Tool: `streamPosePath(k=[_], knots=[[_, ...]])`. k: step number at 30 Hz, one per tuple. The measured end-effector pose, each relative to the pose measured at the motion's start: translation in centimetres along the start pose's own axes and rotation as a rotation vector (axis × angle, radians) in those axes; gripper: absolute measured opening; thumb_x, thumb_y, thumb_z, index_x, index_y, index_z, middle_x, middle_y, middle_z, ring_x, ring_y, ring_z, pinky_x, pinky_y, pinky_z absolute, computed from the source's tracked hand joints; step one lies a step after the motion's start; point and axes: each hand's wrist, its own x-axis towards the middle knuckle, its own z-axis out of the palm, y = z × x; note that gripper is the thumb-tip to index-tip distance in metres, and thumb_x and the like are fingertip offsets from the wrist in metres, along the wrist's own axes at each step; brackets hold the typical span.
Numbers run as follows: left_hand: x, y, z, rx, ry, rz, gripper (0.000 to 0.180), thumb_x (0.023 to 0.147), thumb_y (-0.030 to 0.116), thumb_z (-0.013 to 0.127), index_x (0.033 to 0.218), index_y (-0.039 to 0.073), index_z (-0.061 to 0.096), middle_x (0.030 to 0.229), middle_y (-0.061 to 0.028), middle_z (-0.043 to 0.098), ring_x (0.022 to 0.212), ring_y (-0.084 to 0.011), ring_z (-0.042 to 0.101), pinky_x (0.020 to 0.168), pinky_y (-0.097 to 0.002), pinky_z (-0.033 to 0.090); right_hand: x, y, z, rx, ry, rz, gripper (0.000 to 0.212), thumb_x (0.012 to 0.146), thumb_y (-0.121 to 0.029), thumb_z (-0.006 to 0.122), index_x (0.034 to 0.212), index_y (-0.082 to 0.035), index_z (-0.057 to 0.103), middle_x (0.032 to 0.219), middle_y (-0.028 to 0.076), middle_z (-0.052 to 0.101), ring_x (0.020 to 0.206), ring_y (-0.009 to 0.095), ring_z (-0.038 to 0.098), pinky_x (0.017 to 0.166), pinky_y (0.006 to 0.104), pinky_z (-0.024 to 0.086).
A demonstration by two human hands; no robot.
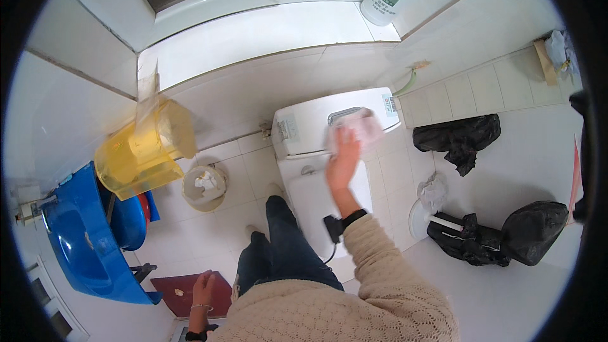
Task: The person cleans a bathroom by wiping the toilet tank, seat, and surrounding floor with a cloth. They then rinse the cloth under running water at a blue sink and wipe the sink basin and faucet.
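Note:
My right hand presses a pale pink cloth onto the lid of a white toilet tank. The cloth covers part of the oval flush button and is slightly blurred. Below the tank, the white toilet cover is down, with my right forearm above it. My left hand hangs low at my side over a dark red mat, fingers loosely apart, and nothing shows in it.
Left of the toilet stand a white bin, a yellow container and a large blue tub. Black plastic bags lie on the right. A white bottle stands on the window ledge behind the tank.

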Motion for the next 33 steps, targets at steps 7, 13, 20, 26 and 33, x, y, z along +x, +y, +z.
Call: streamPosePath(k=[7, 13, 20, 26, 33], knots=[[-1.9, 2.4, -0.8, -0.008, 0.04, -0.081, 0.04, 0.091, 0.025, 0.063, 0.124, 0.002, 0.058, 0.112, -0.011, 0.065, 0.098, -0.0175, 0.062, 0.086, -0.0298, 0.05, -7.2, -13.6, 5.9, 1.215, -0.686, 0.505, 0.044, 0.081, 0.003, 0.047, 0.124, -0.003, 0.053, 0.117, 0.018, 0.055, 0.107, 0.032, 0.053, 0.093, 0.0412, 0.041], [-3.1, 3.7, -1.7, 0.014, 0.047, -0.097, 0.042, 0.092, 0.024, 0.062, 0.127, 0.001, 0.054, 0.115, -0.0103, 0.063, 0.101, -0.0173, 0.061, 0.085, -0.03, 0.05, -1.2, -8.9, 2.2, 1.411, -0.419, 0.663, 0.028, 0.093, -0.016, 0.05, 0.118, -0.005, 0.053, 0.108, 0.013, 0.059, 0.094, 0.025, 0.059, 0.073, 0.0376, 0.049], [-2.2, 3.7, -1.0, -0.002, 0.024, -0.066, 0.042, 0.092, 0.025, 0.062, 0.124, -0.001, 0.057, 0.116, -0.0125, 0.063, 0.104, -0.0187, 0.06, 0.09, -0.0306, 0.048, 6.7, -2.4, -1.1, 0.078, -0.036, -0.256, 0.046, 0.09, -0.029, 0.059, 0.132, -0.011, 0.053, 0.14, 0.021, 0.044, 0.126, 0.044, 0.041, 0.103, 0.0494, 0.036], [0.1, 2.2, -1.5, 0.067, 0.03, -0.006, 0.043, 0.093, 0.026, 0.062, 0.128, 0.001, 0.054, 0.117, -0.0104, 0.061, 0.099, -0.0166, 0.06, 0.081, -0.0312, 0.053, 7.5, -2.3, 2.0, -0.196, -0.181, -0.482, 0.049, 0.09, -0.041, 0.056, 0.135, -0.023, 0.051, 0.148, 0.012, 0.036, 0.138, 0.038, 0.028, 0.108, 0.0598, 0.022], [-1.8, 7.7, -1.7, -0.008, 0.059, -0.152, 0.044, 0.092, 0.024, 0.063, 0.127, 0.0, 0.054, 0.114, -0.0105, 0.063, 0.097, -0.0159, 0.061, 0.083, -0.0302, 0.051, 18.6, 10.7, -0.1, -0.614, -0.391, -0.018, 0.045, 0.099, -0.035, 0.034, 0.131, -0.01, 0.053, 0.143, 0.009, 0.046, 0.135, 0.032, 0.037, 0.108, 0.0524, 0.029]])
